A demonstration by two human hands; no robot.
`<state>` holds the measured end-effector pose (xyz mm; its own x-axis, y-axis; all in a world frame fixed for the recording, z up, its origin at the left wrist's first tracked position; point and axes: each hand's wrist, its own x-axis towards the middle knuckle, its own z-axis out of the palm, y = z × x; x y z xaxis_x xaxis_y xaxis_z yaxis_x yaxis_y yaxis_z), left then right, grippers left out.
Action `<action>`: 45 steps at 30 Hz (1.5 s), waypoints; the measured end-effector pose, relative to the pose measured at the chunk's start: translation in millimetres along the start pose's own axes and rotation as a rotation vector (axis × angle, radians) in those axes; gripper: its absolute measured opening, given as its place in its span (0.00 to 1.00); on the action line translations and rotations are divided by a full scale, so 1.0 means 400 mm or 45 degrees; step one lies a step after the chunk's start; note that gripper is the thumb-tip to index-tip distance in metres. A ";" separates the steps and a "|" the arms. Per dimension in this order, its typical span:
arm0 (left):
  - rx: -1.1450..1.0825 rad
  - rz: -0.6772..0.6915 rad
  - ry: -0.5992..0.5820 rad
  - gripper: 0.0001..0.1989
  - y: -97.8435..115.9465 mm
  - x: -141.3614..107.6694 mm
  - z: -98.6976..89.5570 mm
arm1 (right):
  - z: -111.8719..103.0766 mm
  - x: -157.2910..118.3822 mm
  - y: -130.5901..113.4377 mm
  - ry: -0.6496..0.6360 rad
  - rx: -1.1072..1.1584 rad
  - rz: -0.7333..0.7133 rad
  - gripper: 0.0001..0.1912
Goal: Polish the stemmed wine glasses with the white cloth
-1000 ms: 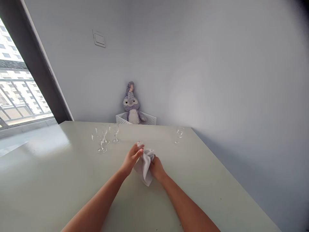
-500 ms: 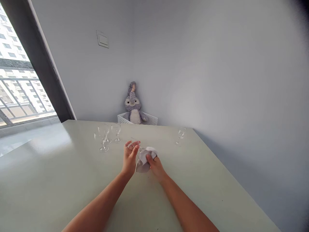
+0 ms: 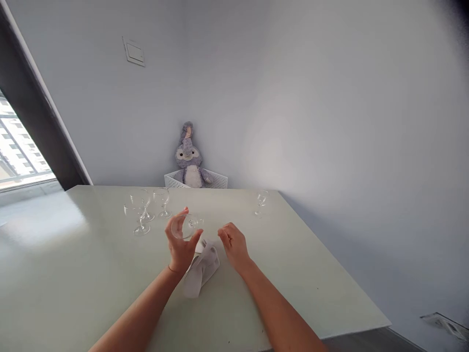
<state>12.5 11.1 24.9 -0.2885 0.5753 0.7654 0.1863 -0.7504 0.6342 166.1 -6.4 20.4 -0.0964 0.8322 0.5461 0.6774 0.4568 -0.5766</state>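
Observation:
My left hand (image 3: pixel 180 244) is closed around the bowl of a stemmed wine glass (image 3: pixel 189 226), which is tipped on its side with its stem end pointing right. Just right of the glass, apart from it, my right hand (image 3: pixel 233 244) has its fingers curled in, with nothing visible in them. Between my wrists a crumpled pale cloth (image 3: pixel 202 269) lies on the table, touched by neither set of fingers as far as I see. Left of my left hand stand three more glasses, a front one (image 3: pixel 141 229), one behind it (image 3: pixel 147 215) and another (image 3: pixel 164 213).
The pale glossy table (image 3: pixel 286 274) ends at a grey wall on the right. One small glass (image 3: pixel 261 199) stands near the far right corner. Behind the far edge, a grey plush toy (image 3: pixel 192 171) sits in a white perforated basket (image 3: pixel 219 182). A window is at the left.
The cloth has left my right hand and now lies on the table. My left hand, with the wine glass, is farther from my right hand. The view has turned to the right.

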 end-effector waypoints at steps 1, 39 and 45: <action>-0.004 0.021 -0.059 0.31 0.003 -0.014 0.006 | 0.003 0.000 0.001 0.042 0.014 -0.003 0.17; 0.397 -0.614 -0.610 0.24 -0.048 -0.097 0.035 | -0.010 0.204 0.349 0.171 -0.165 0.979 0.16; 0.167 -0.850 -0.346 0.21 -0.064 -0.095 0.035 | -0.020 0.113 0.245 0.053 0.031 0.935 0.14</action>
<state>31.7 12.8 -18.9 -0.1400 0.9696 0.2007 0.1680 -0.1765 0.9698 234.0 73.5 -6.6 0.4041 0.9140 0.0365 0.5402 -0.2062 -0.8159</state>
